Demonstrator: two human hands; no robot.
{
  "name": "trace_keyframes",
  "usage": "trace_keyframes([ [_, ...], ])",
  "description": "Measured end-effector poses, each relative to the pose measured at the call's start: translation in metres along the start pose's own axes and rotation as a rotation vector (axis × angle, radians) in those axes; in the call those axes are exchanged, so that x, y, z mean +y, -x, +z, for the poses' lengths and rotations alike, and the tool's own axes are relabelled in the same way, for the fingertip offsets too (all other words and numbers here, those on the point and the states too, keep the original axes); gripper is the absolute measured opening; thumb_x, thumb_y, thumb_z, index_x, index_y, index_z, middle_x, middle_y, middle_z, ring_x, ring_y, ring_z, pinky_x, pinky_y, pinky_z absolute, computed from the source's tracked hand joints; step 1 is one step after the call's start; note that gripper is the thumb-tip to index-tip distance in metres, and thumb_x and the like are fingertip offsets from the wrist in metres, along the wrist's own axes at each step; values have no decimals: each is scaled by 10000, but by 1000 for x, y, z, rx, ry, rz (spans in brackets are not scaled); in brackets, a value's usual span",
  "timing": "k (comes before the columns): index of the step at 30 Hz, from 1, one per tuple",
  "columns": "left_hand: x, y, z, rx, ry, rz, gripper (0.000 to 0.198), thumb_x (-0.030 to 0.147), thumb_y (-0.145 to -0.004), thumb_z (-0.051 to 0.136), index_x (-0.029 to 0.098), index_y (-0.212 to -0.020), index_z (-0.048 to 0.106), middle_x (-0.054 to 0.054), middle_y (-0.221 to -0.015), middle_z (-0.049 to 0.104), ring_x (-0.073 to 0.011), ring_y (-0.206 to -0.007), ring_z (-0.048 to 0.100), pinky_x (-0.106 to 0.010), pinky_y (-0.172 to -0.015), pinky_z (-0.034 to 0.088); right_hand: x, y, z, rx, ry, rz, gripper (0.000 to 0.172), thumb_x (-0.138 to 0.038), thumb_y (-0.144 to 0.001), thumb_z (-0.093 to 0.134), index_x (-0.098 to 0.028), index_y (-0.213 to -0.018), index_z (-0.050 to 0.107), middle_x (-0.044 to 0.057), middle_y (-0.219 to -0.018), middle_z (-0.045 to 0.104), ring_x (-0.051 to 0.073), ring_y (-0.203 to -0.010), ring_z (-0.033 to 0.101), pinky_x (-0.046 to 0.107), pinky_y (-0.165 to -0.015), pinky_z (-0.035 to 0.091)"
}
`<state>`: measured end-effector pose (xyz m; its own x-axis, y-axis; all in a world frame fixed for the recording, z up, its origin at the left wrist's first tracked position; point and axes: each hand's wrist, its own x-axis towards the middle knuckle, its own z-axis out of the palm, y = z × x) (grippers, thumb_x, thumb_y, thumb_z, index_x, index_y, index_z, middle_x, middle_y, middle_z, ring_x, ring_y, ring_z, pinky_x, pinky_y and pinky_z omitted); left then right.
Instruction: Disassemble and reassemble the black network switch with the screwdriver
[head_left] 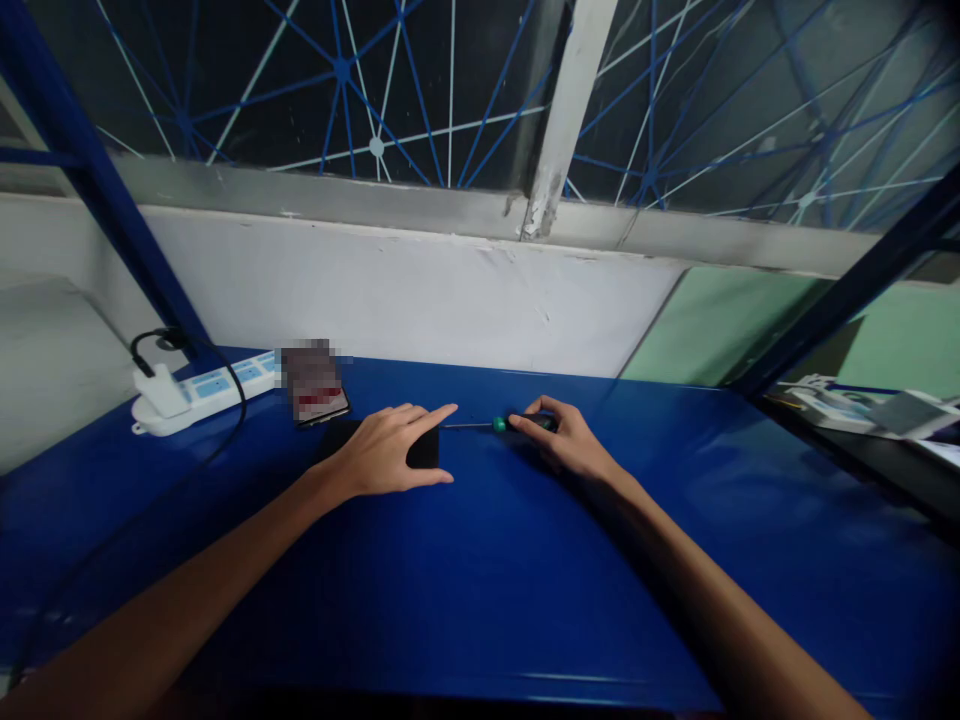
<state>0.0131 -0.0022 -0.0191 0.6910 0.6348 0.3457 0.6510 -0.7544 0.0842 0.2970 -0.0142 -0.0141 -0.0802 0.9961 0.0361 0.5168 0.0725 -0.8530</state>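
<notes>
My left hand (390, 452) lies over a flat black device (422, 449) on the blue table (480, 570), fingers stretched out and thumb along its near edge. My right hand (564, 440) is curled around the dark handle of a small screwdriver (501, 424) with a green collar. The thin shaft lies on the table and points left toward the black device.
A blurred-out phone-like object (315, 385) lies just behind my left hand. A white power strip (202, 392) with a plugged-in adapter and black cable sits at the far left. A white wall stands behind the table. Papers lie on a dark shelf (870, 410) at right.
</notes>
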Motion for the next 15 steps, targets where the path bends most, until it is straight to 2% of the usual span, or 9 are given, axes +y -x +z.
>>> trace_keyframes([
  [3,0,0,0,0,-8,2,823,680,-828,549,215,-1480,362,-122,-1121,667,-252,-948,631,-349,-767,497,1,-1,2,103,184,-100,471,-634,-848,512,-202,-662,543,-23,-537,441,129,-497,399,282,-491,277],
  [5,0,0,1,5,-10,4,819,680,-829,548,218,-1480,362,-122,-1131,665,-253,-959,629,-354,-779,498,0,-2,2,107,246,-140,516,-632,-882,448,-196,-625,546,-9,-570,451,135,-542,396,284,-514,273],
  [7,0,0,1,11,-11,2,817,680,-832,544,220,-1481,359,-120,-1131,663,-254,-964,626,-362,-790,498,0,-2,1,81,217,-141,472,-617,-884,459,-198,-690,559,-13,-597,467,134,-555,393,280,-517,276],
  [11,0,0,0,-11,10,-10,819,680,-827,553,229,-1483,357,-112,-1114,660,-251,-952,623,-364,-786,494,0,-2,-3,-2,51,-119,366,-554,-783,653,-214,-848,534,-23,-658,527,126,-570,408,265,-521,302],
  [13,0,0,0,-19,18,-12,818,678,-828,553,233,-1485,352,-109,-1115,658,-249,-952,620,-357,-779,491,1,-3,-3,-20,5,-102,368,-550,-777,661,-213,-833,523,-30,-632,512,120,-549,397,266,-516,303],
  [15,0,0,-1,-18,19,-8,814,675,-834,546,233,-1488,345,-107,-1106,660,-246,-945,619,-347,-765,489,2,-3,-2,16,40,-101,386,-577,-800,622,-203,-763,533,-29,-598,480,119,-539,387,269,-511,296],
])
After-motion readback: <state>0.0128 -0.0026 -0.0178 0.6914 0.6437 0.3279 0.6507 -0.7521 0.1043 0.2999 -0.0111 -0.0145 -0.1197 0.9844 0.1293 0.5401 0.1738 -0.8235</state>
